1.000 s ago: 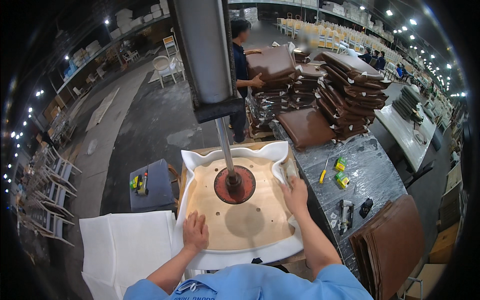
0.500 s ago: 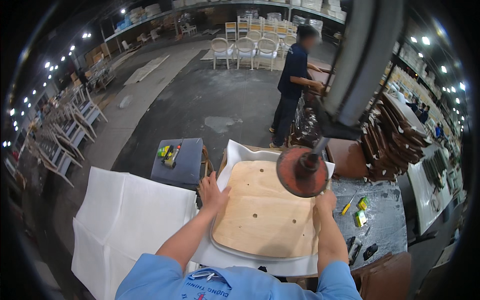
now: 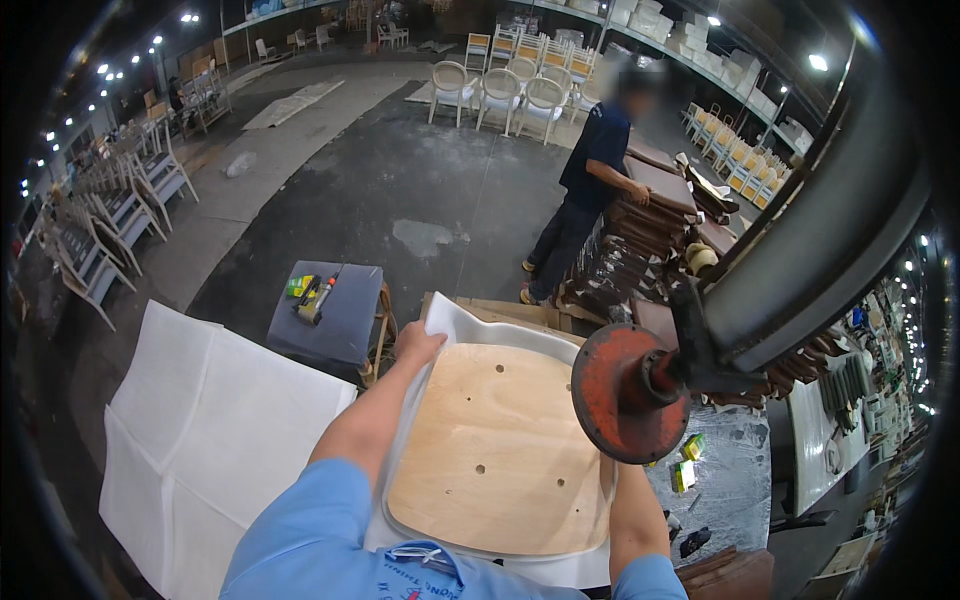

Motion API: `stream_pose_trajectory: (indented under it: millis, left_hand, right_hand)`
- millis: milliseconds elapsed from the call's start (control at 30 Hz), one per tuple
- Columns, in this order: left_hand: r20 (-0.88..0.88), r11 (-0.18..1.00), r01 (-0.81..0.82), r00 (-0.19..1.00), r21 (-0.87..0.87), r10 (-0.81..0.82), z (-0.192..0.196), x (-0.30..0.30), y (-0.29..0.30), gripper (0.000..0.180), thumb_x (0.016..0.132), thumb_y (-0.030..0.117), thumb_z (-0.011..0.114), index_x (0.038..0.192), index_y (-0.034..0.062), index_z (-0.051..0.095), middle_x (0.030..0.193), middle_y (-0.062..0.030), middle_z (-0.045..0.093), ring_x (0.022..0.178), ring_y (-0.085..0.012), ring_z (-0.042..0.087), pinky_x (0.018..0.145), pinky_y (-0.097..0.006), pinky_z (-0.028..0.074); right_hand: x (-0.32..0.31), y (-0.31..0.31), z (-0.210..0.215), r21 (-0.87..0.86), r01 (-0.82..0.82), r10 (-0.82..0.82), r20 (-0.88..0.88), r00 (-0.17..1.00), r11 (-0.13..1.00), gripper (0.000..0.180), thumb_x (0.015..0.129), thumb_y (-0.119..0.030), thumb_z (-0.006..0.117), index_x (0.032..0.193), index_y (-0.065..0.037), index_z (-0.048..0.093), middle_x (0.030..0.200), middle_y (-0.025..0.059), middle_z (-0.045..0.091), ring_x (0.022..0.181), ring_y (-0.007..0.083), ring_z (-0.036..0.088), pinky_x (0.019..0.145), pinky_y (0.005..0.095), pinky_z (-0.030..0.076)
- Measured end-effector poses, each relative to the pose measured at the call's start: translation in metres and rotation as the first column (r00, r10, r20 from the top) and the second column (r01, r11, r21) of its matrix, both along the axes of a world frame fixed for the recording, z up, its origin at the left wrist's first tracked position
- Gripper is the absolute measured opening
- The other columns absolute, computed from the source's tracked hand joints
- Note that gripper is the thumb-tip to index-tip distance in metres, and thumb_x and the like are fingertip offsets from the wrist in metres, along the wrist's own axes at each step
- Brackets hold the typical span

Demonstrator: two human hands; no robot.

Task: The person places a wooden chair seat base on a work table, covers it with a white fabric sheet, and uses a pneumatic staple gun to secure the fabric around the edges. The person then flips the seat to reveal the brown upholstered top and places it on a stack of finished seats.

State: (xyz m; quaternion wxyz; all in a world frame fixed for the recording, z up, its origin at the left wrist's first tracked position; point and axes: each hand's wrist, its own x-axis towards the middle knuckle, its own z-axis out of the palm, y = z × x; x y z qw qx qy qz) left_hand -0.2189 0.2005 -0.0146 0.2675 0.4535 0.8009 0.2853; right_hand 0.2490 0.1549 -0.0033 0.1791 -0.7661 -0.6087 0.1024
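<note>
A light plywood seat panel (image 3: 500,440) with several drilled holes lies on a white padding sheet (image 3: 452,318) that turns up around its edges. My left hand (image 3: 420,343) is closed on the sheet's upturned edge at the panel's far left corner. On the right side, my right forearm (image 3: 637,515) reaches forward along the panel. A round red press disc (image 3: 632,393) hangs over the panel's right edge and hides my right hand, so its fingers do not show.
Left of me lie large white sheets (image 3: 215,430). A grey-blue padded seat (image 3: 325,325) beyond them carries a tool and a small box. At right, a plastic-covered table (image 3: 730,480) holds small yellow-green boxes (image 3: 685,475). A co-worker (image 3: 595,175) stands by stacked brown covers (image 3: 650,215).
My left hand has gone from spread fingers at the panel's left edge to gripping the sheet's far left edge. My right hand has passed behind the disc. The view has shifted.
</note>
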Motion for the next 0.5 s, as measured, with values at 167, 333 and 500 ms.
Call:
stream_pose_trajectory:
  millis: [167,333,500]
  left_hand:
    - [-0.182,0.928,-0.035,0.977,0.372,0.109,-0.021,0.034,-0.023,0.028,0.099,0.027,0.079,0.12,0.0086,0.079,0.117,-0.0173,0.072,0.11,-0.0417,0.072,0.095,-0.052,0.059]
    - [-0.236,0.916,-0.034,0.962,0.399,0.138,-0.021,0.032,-0.027,0.024,0.1,0.019,0.075,0.123,0.0103,0.075,0.119,-0.015,0.07,0.11,-0.0408,0.072,0.093,-0.051,0.059]
    - [-0.327,0.929,0.01,0.937,0.37,0.12,-0.024,0.039,-0.026,0.031,0.096,0.011,0.072,0.126,0.0108,0.071,0.12,-0.0138,0.068,0.114,-0.0391,0.071,0.095,-0.05,0.06]
  right_hand:
    - [0.009,-0.001,-0.004,-0.013,-0.01,0.01,0.011,1.0,1.0,0.058,0.1,-0.048,0.073,0.142,-0.008,0.073,0.136,0.0225,0.077,0.129,0.0444,0.072,0.106,0.0525,0.057]
    - [0.014,0.001,-0.002,-0.01,-0.047,0.047,0.003,0.999,0.999,0.059,0.1,-0.048,0.074,0.142,-0.008,0.072,0.136,0.0227,0.077,0.129,0.0446,0.072,0.106,0.0525,0.057]
    - [0.02,-0.003,-0.005,-0.011,-0.072,0.072,0.01,0.997,0.997,0.059,0.099,-0.048,0.074,0.143,-0.007,0.072,0.136,0.0228,0.077,0.128,0.0449,0.072,0.106,0.0525,0.057]
